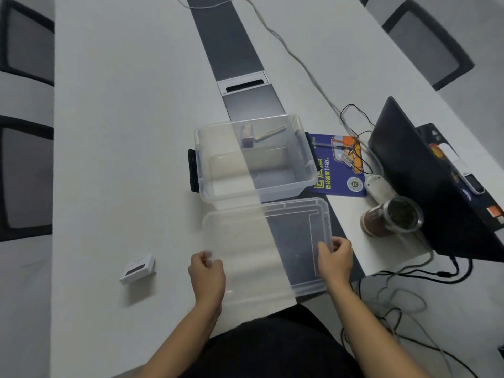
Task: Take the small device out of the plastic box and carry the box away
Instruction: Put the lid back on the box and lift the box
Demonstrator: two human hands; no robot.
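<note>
A clear plastic box [305, 170] with black side latches stands open in the middle of the white table [122, 159]. A small brown block and a pale stick show through its far wall; I cannot tell if they lie inside or behind it. The box's clear lid [267, 249] lies flat in front of it, near the table's front edge. My left hand [207, 274] grips the lid's left edge and my right hand [335, 260] grips its right edge. A small white device [138, 267] with a dark window rests on the table to the left of my hands.
A dark strip [231, 50] runs down the table's middle. Right of the box lie a blue booklet [338, 165], tangled cables [354, 126], a white adapter [379, 186], a jar [392, 219] and an open laptop [436, 186]. Chairs [24, 173] stand on both sides.
</note>
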